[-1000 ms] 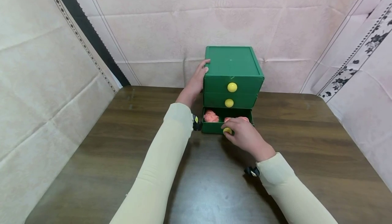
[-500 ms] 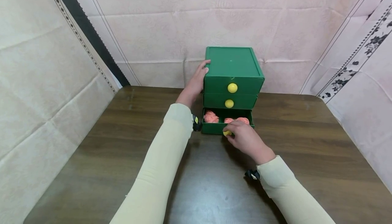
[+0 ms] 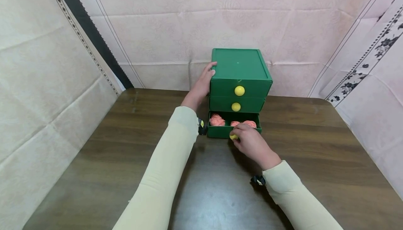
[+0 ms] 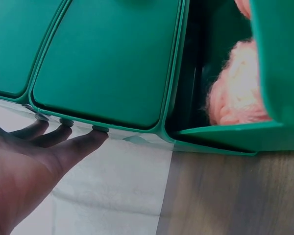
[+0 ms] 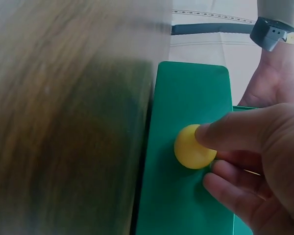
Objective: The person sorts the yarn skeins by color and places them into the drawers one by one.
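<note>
A green drawer cabinet [image 3: 240, 64] with yellow knobs stands at the back of the table. Its bottom drawer [image 3: 218, 131] is pulled out and holds pink yarn balls, one [image 3: 217, 120] at the left and others [image 3: 250, 123] at the right. My left hand [image 3: 201, 85] rests on the cabinet's left side; in the left wrist view its fingers [image 4: 81, 147] lie extended against that wall. With thumb and fingers, my right hand [image 3: 252, 144] pinches the bottom drawer's yellow knob [image 5: 190, 149]. In the right wrist view the thumb lies on the knob and the fingertips are beside it.
Two upper drawers, a top one [image 3: 226, 87] and a middle one [image 3: 221, 103], are closed. The brown wooden table [image 3: 145, 128] extends around the cabinet. A pale patterned cloth [image 3: 157, 37] hangs behind it and at both sides.
The right hand has shifted slightly at the knob, and more of the right-hand yarn shows in the drawer. The left hand keeps its place. The drawer's position looks nearly unchanged.
</note>
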`<state>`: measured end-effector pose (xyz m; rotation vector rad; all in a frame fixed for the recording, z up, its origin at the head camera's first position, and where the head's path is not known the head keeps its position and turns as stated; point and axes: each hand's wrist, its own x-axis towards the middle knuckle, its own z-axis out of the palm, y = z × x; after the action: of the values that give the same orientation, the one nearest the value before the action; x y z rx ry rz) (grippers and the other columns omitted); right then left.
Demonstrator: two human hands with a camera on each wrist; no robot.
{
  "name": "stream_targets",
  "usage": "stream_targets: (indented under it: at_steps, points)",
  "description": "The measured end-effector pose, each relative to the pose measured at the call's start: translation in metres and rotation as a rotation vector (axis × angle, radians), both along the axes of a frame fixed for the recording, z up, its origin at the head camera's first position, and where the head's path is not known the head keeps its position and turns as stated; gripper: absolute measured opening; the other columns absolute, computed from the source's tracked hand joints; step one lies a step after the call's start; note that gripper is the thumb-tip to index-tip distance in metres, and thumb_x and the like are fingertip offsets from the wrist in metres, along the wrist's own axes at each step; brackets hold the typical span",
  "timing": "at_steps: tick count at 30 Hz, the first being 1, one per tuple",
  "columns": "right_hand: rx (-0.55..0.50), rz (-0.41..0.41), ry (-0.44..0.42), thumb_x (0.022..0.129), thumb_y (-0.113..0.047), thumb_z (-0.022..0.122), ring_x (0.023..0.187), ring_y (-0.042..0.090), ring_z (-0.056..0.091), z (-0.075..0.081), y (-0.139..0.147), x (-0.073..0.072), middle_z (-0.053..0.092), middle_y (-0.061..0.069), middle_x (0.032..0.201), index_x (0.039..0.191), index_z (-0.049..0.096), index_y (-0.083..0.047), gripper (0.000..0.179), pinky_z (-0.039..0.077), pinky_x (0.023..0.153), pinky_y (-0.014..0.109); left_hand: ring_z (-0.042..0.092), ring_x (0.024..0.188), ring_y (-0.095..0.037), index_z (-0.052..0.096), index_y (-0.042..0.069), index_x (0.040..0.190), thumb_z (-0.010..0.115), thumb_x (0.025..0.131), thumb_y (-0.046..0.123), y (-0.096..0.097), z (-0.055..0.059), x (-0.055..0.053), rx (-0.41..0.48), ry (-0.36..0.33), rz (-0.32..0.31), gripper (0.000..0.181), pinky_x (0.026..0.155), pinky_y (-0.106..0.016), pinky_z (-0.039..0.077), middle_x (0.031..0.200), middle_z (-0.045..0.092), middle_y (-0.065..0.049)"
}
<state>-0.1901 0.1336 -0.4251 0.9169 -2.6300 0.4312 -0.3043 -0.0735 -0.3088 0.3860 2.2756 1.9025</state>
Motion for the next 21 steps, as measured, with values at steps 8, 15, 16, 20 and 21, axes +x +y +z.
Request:
stream_targets:
  at_steps: [8,15,16,20,21]
  points:
    - [0.001,-0.012,0.037,0.076,-0.003,0.078,0.091,0.022,0.062,-0.002,-0.003,-0.005,0.066,0.006,0.096,0.094,0.073,-0.005,0.019,0.055,0.082,0.036,0.023,0.144,-0.027,0.024,0.033,0.152,0.026,0.105,0.033,-0.001,-0.002,-0.003,0.028,-0.005,-0.006,0.047,0.112,-0.055,0.028,0.162,0.013,0.000]
    - [-0.004,-0.003,0.034,0.076,0.000,0.077,0.096,0.024,0.063,0.000,-0.005,-0.010,0.067,0.008,0.099,0.095,0.073,-0.004,0.020,0.054,0.085,0.038,0.027,0.141,-0.027,0.026,0.032,0.152,0.027,0.105,0.033,-0.002,-0.004,-0.006,0.027,0.008,0.008,0.047,0.110,-0.053,0.031,0.161,0.016,0.000]
    - [-0.003,-0.002,0.034,0.076,0.000,0.077,0.096,0.025,0.063,0.000,-0.006,-0.011,0.067,0.009,0.099,0.095,0.073,-0.003,0.020,0.054,0.085,0.039,0.027,0.141,-0.027,0.026,0.033,0.152,0.027,0.105,0.034,-0.002,-0.006,-0.009,0.023,0.012,0.012,0.047,0.110,-0.053,0.031,0.161,0.016,0.001]
    - [-0.004,-0.007,0.032,0.076,0.001,0.076,0.098,0.026,0.063,-0.001,-0.005,-0.016,0.067,0.009,0.100,0.096,0.073,-0.002,0.020,0.054,0.086,0.039,0.025,0.142,-0.023,0.029,0.038,0.149,0.028,0.104,0.038,-0.001,-0.018,-0.022,0.008,0.043,0.024,0.045,0.112,-0.051,0.028,0.160,0.018,0.004]
    - [-0.007,-0.008,0.032,0.076,0.001,0.076,0.098,0.026,0.063,-0.002,-0.005,-0.017,0.067,0.009,0.100,0.096,0.073,-0.002,0.020,0.054,0.086,0.039,0.025,0.142,-0.022,0.030,0.040,0.149,0.028,0.104,0.039,0.000,-0.021,-0.025,0.008,0.049,0.027,0.044,0.112,-0.051,0.028,0.160,0.018,0.004]
